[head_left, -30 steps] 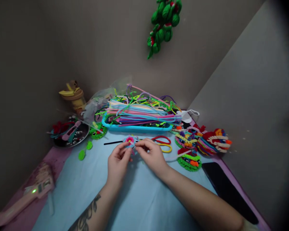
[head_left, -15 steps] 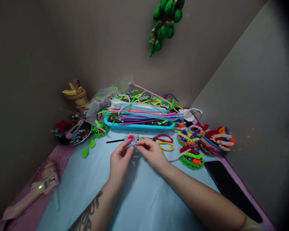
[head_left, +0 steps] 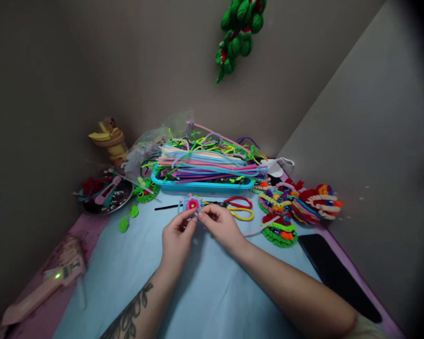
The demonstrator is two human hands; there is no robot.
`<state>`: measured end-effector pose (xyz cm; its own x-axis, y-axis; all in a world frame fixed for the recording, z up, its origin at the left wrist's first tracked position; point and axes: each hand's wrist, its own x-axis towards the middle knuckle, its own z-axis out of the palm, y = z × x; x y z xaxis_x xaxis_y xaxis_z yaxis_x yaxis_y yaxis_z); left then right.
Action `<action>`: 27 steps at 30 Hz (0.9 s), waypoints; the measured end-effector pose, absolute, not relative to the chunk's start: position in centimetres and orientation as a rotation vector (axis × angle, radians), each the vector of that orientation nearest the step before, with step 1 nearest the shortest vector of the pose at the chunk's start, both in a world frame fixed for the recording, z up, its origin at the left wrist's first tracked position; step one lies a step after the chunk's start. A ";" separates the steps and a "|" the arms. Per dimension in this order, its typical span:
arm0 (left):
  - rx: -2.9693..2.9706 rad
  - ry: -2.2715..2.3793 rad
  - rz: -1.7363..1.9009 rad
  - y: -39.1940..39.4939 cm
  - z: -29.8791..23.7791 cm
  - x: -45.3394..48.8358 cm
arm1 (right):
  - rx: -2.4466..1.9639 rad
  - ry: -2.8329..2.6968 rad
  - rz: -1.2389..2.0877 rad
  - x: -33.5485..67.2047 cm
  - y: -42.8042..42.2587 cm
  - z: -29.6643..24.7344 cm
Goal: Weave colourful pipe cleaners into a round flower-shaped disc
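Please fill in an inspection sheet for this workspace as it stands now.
Surface: light blue cloth over a purple tabletop.
Job's things: pink-and-blue craft piece at the fingertips; scissors lying beyond the right hand.
Clutter: blue tray heaped with fuzzy stems; metal dish at left; colourful crafts and a black slab at right.
Hands: left hand pinches the piece's near edge; right fingertips meet there, grip unclear.
Cables: nothing clearly seen; below the glue gun too dim to tell.
Surroundings: grey walls, hanging green craft.

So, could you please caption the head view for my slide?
Left hand and right hand pinch a pink-and-blue flower before a blue tray heaped with pipe cleaners.
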<state>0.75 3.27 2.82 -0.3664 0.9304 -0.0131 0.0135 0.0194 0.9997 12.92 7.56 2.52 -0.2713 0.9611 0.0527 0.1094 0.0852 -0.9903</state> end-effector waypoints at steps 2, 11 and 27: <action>1.033 1.504 1.460 3.3 2.7 0.8 | -1.095 -1.521 1.308 13.0 7.5 2.7; 1.439 1.496 1.528 2.9 2.1 0.3 | -1.075 -1.482 1.423 13.1 7.4 3.3; 1.320 1.454 1.460 3.1 2.5 0.0 | -0.994 -1.406 1.466 12.7 7.1 3.1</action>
<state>0.01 3.05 2.49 -0.2535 0.9487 0.1888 0.1847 -0.1441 0.9722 12.67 7.13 3.07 -0.3208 0.9471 0.0126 -0.0526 -0.0045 -0.9986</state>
